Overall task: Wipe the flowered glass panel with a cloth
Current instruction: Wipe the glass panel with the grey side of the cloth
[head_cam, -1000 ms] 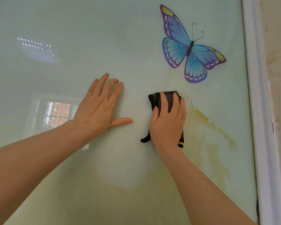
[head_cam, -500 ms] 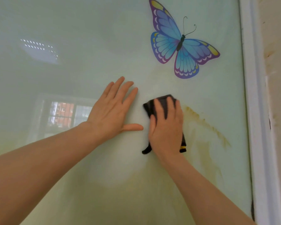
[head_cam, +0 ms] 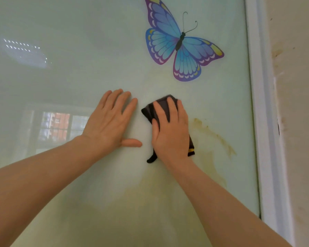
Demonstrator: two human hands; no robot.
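Our left hand (head_cam: 111, 122) lies flat, fingers straight, on the glass panel (head_cam: 78, 77); our right hand (head_cam: 171, 132) presses a dark cloth (head_cam: 161, 106) flat beneath a butterfly sticker (head_cam: 180, 43).

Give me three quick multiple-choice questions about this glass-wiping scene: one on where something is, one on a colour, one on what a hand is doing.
1. Where is the butterfly sticker relative to the hands?
A. Above them
B. Below them
C. Left of both

2. What colour is the cloth?
A. White
B. Dark, nearly black
C. Pink

3. What is the left hand doing?
A. Gripping the cloth
B. Hanging off the glass
C. Resting flat on the glass panel

Answers: 1 A, the sticker sits higher on the panel. 2 B, dark fabric shows under the right hand. 3 C, its fingers lie straight and spread.
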